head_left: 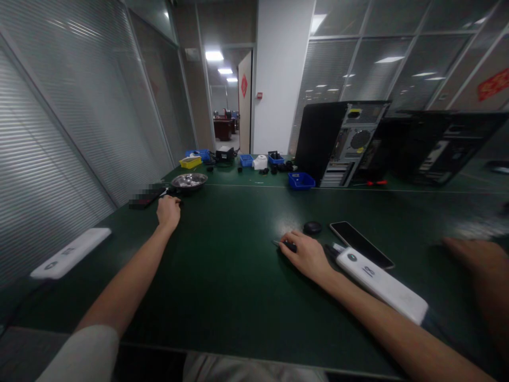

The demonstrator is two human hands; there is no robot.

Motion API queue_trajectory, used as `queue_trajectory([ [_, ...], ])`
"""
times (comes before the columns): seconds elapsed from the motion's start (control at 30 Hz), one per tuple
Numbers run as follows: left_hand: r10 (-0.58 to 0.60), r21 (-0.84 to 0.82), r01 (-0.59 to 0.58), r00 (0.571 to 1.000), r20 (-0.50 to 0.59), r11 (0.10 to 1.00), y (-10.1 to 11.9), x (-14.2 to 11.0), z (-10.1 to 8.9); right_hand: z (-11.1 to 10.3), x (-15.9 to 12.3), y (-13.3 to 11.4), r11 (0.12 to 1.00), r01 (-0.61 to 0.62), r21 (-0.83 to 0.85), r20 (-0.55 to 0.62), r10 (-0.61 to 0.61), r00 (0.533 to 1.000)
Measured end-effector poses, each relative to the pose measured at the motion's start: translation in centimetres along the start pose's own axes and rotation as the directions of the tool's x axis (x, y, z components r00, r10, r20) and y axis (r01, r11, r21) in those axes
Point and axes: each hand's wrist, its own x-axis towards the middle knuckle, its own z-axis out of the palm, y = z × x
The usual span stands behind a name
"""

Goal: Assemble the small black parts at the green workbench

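Observation:
On the far left of the green table [230, 297], my left hand [169, 213] reaches out with curled fingers. It is closed by a dark object whose kind I cannot make out, just in front of a shallow metal bowl [189, 181] with small pale pieces in it. My right hand [305, 253] rests on the tabletop, its fingers round a small screwdriver-like tool [291, 246] with a black handle and thin metal tip pointing left. Right behind that hand lies a black computer mouse [312, 227].
A phone [360, 244] and a white numbered device [384, 284] lie beside my right forearm. Another white device [71, 253] is at the left. Blue trays [301, 181], a yellow tray [190, 162] and computer towers [338, 143] stand behind. Another person's arm [483, 265] blurs at right.

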Motion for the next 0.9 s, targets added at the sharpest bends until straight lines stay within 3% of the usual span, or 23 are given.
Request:
queue_trajectory([
  [0.43, -0.007, -0.020, 0.007, 1.000, 0.014, 1.000, 0.2, 0.2, 0.2, -0.3, 0.0, -0.2, 1.000, -0.016, 0.000, 0.018, 0.016, 1.000],
  [0.9, -0.217, -0.124, 0.215, 0.976, -0.005, 0.969, -0.4, 1.2, 0.6, -0.3, -0.1, -0.2, 1.000, 0.004, 0.004, 0.019, -0.004, 1.000],
])
